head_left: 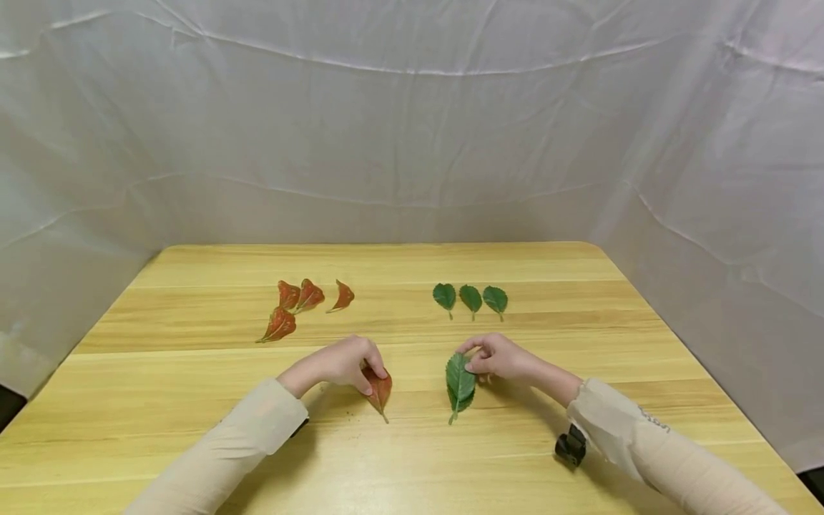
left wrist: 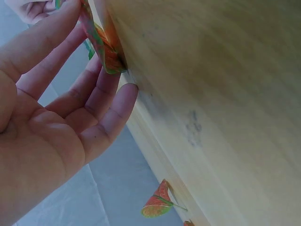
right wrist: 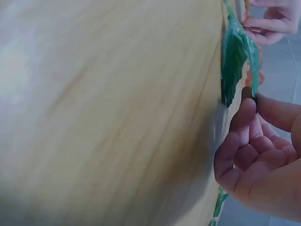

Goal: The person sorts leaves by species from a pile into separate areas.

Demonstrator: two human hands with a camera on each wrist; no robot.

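Observation:
In the head view my left hand [head_left: 347,365] pinches a red leaf [head_left: 380,391] by its edge, its stem pointing toward me. The left wrist view shows this leaf [left wrist: 106,52] with green edging, and more orange behind it. My right hand [head_left: 498,357] holds the edge of a green leaf [head_left: 459,375] between thumb and finger. Beneath it lies a second green leaf [head_left: 470,402], partly covered. In the right wrist view the pinched leaf [right wrist: 254,56] stands tilted away from the lower leaf [right wrist: 233,56].
Several red leaves [head_left: 280,324] lie toward the back left of the wooden table [head_left: 412,465], some touching. Three green leaves [head_left: 471,297] form a row at the back right. Pale fabric [head_left: 412,143] hangs around the table's back and sides.

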